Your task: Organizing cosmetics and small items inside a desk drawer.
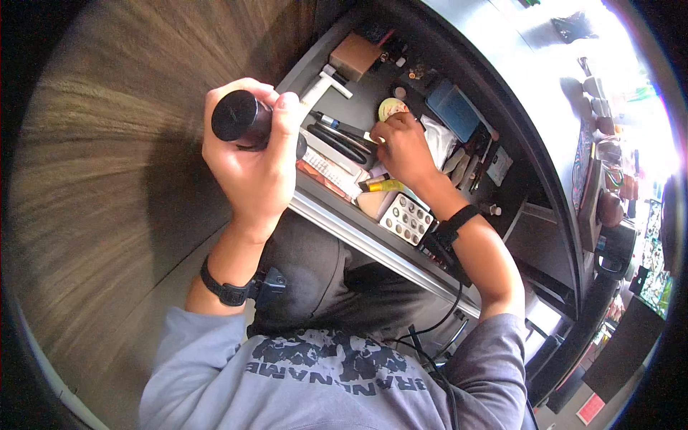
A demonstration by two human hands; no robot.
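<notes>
My left hand point(247, 166) grips a black cylindrical container point(242, 118), its round end turned up towards me, above the left end of an open drawer point(344, 220). Inside the drawer, my right hand point(403, 148) reaches down with curled fingers. Its fingertips are beside dark, slim pen-like items point(338, 141) and a round yellow tin point(393, 109); whether they pinch anything is hidden. Below that hand lie a yellow tube point(384, 186) and a white card of round dark pieces point(407, 219). A clear plastic bag point(439, 141) lies just beyond it.
A brown box point(355, 55), a white T-shaped object point(329, 88) and a blue rectangular case point(454, 111) lie farther back in the drawer. A desk top point(529, 59) overhangs it. A wood-grain panel point(134, 107) rises at left. Black cables point(449, 376) run by my right arm.
</notes>
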